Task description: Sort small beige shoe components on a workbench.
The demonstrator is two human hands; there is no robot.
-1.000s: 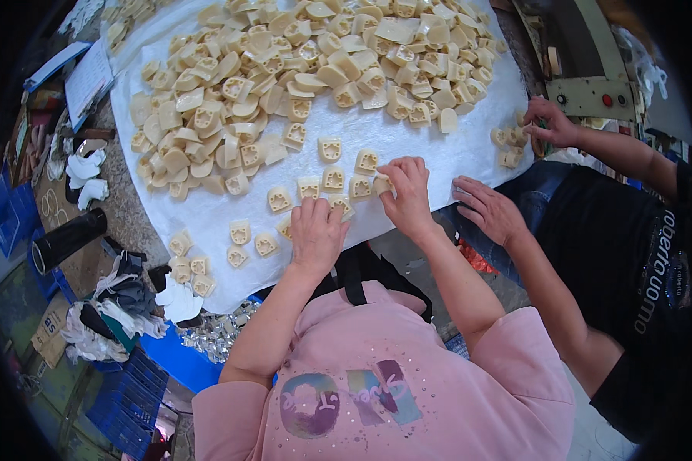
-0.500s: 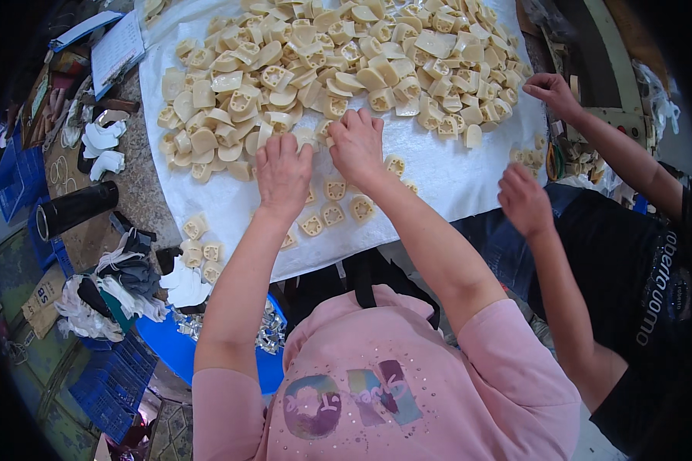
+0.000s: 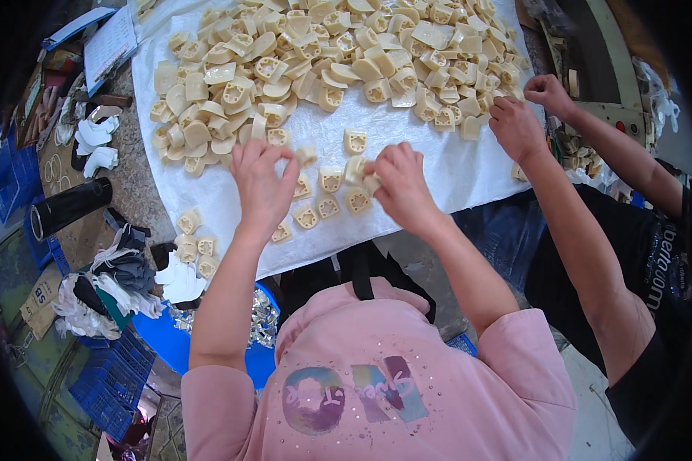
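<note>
My left hand [image 3: 260, 184] pinches a small cream plastic piece [image 3: 307, 157], slightly blurred, between thumb and forefinger. To its right, my right hand [image 3: 404, 188] has its fingers closed on another cream piece [image 3: 371, 184]. Just beside that one is a further cream piece [image 3: 354, 170]; whether my fingers touch it I cannot tell. Between and below my hands, several pieces lie with their hollow, ribbed sides up, among them one cream piece [image 3: 330, 179]. Beyond them a large heap of the same pieces [image 3: 284, 69] covers the far part of the white sheet [image 3: 438, 173].
At the right, a co-worker's two hands [image 3: 519, 127] are at the heap's edge. A few cream pieces [image 3: 186, 247] lie at the sheet's left edge. Gloves [image 3: 123, 284], a black cylinder [image 3: 71, 207] and papers [image 3: 109, 48] are on the left. A blue basin [image 3: 161, 338] holds metal parts below.
Both hands have drawn back from the heap, the right one moving right and nearer. Each now holds a cream piece. The co-worker's nearer hand has reached forward to the heap's edge.
</note>
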